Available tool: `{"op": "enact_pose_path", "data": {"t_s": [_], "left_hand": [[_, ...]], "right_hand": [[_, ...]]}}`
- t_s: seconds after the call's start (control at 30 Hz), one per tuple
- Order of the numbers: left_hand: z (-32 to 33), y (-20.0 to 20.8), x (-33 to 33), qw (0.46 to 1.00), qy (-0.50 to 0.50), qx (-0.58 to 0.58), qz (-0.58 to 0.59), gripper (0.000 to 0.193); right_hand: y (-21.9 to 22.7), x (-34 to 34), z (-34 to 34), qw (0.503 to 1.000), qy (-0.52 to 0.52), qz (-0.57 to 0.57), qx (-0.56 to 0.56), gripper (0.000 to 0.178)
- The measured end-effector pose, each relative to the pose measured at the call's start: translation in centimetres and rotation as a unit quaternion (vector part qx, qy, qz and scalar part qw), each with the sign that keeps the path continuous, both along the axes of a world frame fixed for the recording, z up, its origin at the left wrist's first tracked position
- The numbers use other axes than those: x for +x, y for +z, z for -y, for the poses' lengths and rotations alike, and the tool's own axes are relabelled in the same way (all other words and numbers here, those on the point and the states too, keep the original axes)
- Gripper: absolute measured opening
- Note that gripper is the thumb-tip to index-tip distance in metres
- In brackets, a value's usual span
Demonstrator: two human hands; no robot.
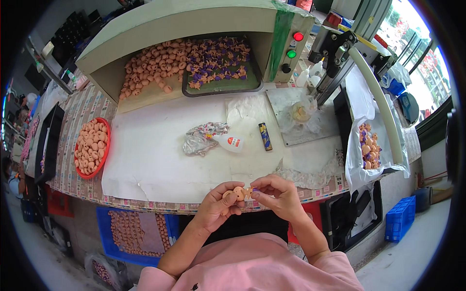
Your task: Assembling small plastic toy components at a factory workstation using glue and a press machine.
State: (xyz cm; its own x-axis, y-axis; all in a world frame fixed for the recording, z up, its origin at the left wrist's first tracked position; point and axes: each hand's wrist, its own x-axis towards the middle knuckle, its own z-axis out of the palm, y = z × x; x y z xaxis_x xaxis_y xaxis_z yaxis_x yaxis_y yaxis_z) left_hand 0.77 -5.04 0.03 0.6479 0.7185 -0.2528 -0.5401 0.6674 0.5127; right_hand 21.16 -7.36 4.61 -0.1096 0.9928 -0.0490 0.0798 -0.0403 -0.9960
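Both hands [213, 206] pinch a small peach-and-purple figurine [239, 193] held between them.

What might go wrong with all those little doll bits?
The doll pieces are small, held between the left hand and right hand by the table's front edge, so one might slip and fall. The red bowl is heaped with round heads; a bump could send some rolling. The white bottle lies sideways and might leak.
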Motion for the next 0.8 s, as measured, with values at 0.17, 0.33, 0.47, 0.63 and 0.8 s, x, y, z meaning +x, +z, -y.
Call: {"op": "enact_pose_path", "data": {"t_s": [0.17,0.33,0.47,0.63,0.8], "left_hand": [[0.1,-0.3,0.2,0.999,-0.011,0.039,-0.032,0.035],[0.6,0.1,0.7,0.994,0.001,0.079,-0.071,0.037],[0.6,0.2,0.9,0.994,-0.009,0.081,-0.070,0.034],[0.7,1.2,1.5,1.000,-0.026,-0.016,-0.008,0.031],[0.9,1.2,2.8,0.999,-0.001,-0.048,-0.002,0.029]], "right_hand": [[1.4,-0.2,0.0,0.994,-0.005,0.093,0.059,0.025],[1.4,0.3,0.3,0.974,0.015,0.180,0.138,0.024],[1.3,0.5,0.4,0.979,0.019,0.167,0.118,0.026],[1.2,-0.2,1.3,0.935,-0.047,0.250,0.246,0.025],[0.5,0.4,0.8,0.937,-0.066,0.236,0.249,0.023]]}}
